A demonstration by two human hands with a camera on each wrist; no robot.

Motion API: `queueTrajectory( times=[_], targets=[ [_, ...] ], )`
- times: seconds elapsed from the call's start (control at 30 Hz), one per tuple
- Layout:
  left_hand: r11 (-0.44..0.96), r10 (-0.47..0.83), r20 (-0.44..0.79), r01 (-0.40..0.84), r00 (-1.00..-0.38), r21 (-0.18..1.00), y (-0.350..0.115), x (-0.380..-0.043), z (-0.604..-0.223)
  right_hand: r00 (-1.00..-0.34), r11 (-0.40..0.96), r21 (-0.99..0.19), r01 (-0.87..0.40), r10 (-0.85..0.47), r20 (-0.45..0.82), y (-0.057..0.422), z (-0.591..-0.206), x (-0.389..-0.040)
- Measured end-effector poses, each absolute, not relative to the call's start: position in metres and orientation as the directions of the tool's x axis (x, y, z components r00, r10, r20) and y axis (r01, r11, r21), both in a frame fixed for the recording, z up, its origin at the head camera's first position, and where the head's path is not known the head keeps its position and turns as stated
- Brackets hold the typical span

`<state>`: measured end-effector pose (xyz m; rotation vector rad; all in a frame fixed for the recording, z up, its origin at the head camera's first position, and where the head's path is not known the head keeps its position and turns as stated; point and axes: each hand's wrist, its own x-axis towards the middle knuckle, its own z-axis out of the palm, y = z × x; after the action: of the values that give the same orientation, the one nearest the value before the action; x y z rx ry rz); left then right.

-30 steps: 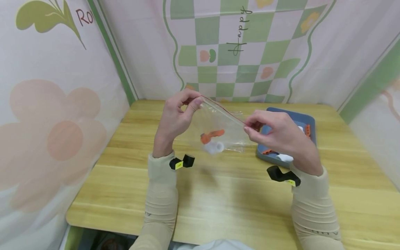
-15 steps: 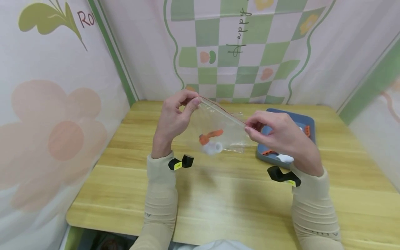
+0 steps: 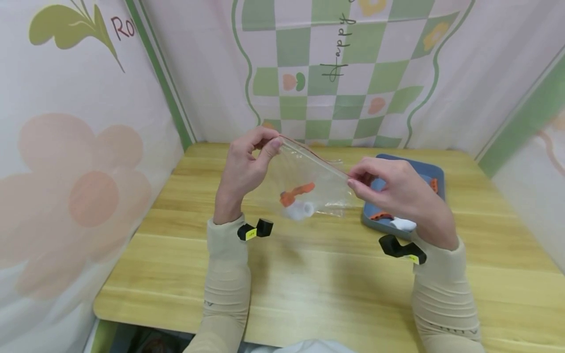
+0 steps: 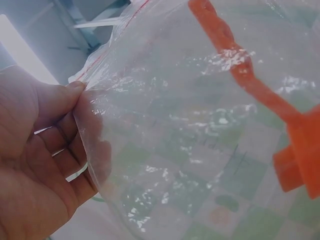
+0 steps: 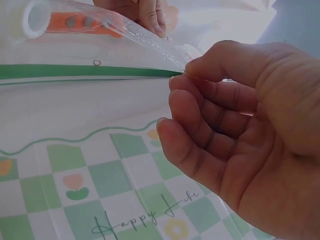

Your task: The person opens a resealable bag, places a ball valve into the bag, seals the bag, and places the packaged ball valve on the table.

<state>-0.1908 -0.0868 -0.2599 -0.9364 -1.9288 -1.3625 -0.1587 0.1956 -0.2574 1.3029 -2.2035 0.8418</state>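
Observation:
A clear zip-lock bag [image 3: 328, 193] with a red line along its top hangs above the table, stretched between both hands. My left hand [image 3: 248, 164] pinches the upper left corner between thumb and index finger. Lower down, at the other end of the zip strip, my right hand [image 3: 390, 184] pinches the edge with thumb and index finger. Inside the bag lie an orange piece with a long handle [image 4: 265, 97] and a white tubular piece [image 5: 36, 20]. The seal slopes down from left to right in the head view.
A blue-grey tray [image 3: 375, 224] stands behind the right hand, partly covered by it. In it are orange pieces [image 3: 434, 185] and a white piece [image 3: 403, 224]. The wooden table [image 3: 309, 274] ends at a patterned cloth wall [image 3: 322, 105].
My right hand has shifted very slightly right along the bag's edge. The left hand keeps its pinch, and the bag with its contents hangs almost unchanged.

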Motion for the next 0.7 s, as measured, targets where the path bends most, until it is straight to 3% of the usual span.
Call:
queueTrajectory(
  times=[0.5, 0.7],
  targets=[
    [0.220, 0.198, 0.791, 0.812, -0.580, 0.540, -0.090, -0.191, -0.259, -0.460, 0.367, -0.284, -0.886, -0.609, 0.646, 0.196, -0.257, -0.161],
    [0.239, 0.181, 0.757, 0.775, -0.627, 0.585, -0.092, -0.181, -0.250, -0.469, 0.303, -0.359, -0.883, -0.588, 0.659, 0.192, -0.262, -0.169]
  ],
)
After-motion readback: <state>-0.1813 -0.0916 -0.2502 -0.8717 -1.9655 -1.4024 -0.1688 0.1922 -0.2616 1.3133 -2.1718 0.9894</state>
